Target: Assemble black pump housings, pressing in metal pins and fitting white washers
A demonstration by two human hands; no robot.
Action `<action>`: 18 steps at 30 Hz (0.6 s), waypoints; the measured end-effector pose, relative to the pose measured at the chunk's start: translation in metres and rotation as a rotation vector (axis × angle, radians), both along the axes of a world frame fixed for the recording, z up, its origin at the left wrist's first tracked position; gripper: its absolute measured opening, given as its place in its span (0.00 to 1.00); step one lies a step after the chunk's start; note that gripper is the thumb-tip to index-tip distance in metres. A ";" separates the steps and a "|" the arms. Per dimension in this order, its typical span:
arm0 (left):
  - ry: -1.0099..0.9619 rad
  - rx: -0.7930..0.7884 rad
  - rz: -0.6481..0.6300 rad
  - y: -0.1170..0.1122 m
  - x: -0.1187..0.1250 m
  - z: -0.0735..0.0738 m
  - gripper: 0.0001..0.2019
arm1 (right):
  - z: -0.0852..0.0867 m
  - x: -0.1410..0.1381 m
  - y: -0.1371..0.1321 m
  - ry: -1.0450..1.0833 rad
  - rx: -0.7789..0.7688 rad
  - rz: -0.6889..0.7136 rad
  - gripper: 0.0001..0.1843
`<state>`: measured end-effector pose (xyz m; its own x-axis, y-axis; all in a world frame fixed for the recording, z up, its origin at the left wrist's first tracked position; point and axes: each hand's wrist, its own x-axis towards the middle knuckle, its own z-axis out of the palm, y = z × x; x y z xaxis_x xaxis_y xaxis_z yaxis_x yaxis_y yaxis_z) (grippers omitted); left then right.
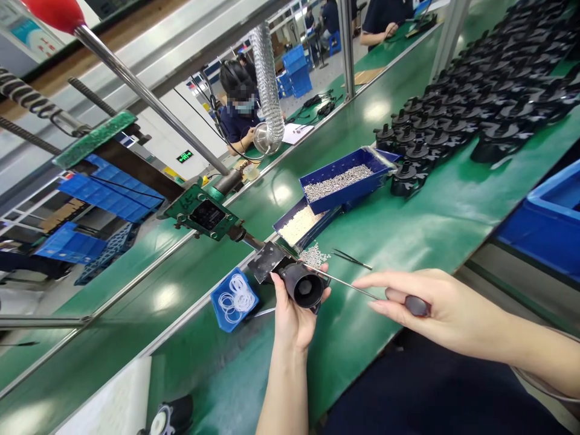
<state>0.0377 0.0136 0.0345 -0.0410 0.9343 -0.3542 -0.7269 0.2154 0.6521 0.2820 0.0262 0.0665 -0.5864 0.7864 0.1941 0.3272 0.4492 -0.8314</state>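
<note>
My left hand [296,314] is wrapped round a black cylindrical plastic housing [309,287], its round opening turned towards me. The housing is held beside the dark block at the foot of a green hand press [206,214]. In my right hand [426,302] is a screwdriver [417,306] with a dark handle. Its long thin shaft reaches left to the upper edge of the housing; the tip is hard to make out. Behind the housing lies a small pile of tiny metal parts [316,257], with black tweezers [352,260] to its right.
A blue bin [347,199] of small metal pins overlaps another blue bin [333,219] of cream-coloured pieces. A small blue box [218,314] holds white rings. Rows of black housings [435,133] fill the right back. Across the bench sits a person [233,118] near a flexible duct [269,84].
</note>
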 end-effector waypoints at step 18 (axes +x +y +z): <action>-0.034 -0.071 -0.031 -0.003 0.011 0.003 0.28 | 0.014 -0.006 0.010 0.039 0.095 0.026 0.15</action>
